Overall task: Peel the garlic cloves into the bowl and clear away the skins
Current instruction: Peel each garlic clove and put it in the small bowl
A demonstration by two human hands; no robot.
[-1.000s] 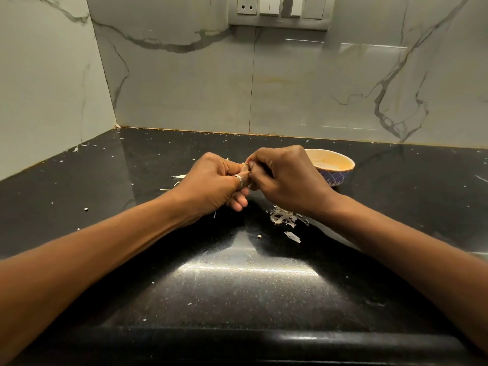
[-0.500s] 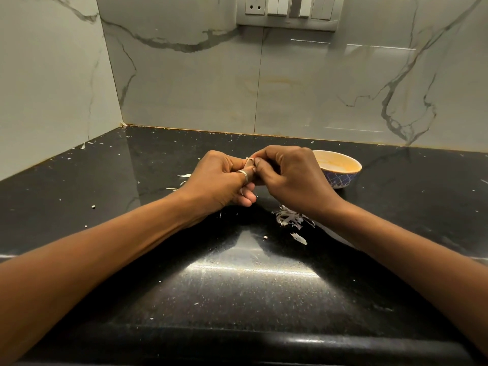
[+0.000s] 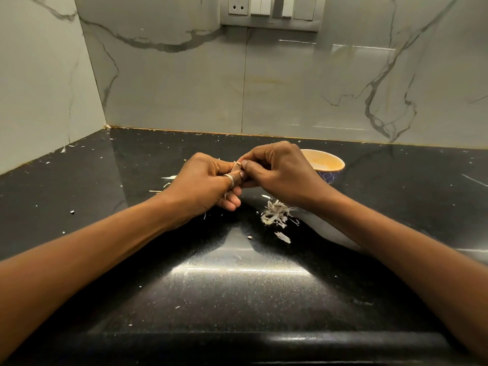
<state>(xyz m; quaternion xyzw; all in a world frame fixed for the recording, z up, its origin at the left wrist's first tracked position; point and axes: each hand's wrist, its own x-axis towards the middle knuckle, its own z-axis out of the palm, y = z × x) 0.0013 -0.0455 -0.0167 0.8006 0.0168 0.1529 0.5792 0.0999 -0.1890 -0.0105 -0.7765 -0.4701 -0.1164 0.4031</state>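
Left hand (image 3: 203,186) and right hand (image 3: 280,170) both pinch one garlic clove (image 3: 237,165) between curled fingertips, above the counter (image 3: 237,286). Bowl (image 3: 328,165) sits just behind the right hand; skins (image 3: 274,215) piled below the right wrist.

No text, label, brand, number or sign can be read anywhere in view.

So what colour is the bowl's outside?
The bowl is blue outside with pale crisscross lines, head view.
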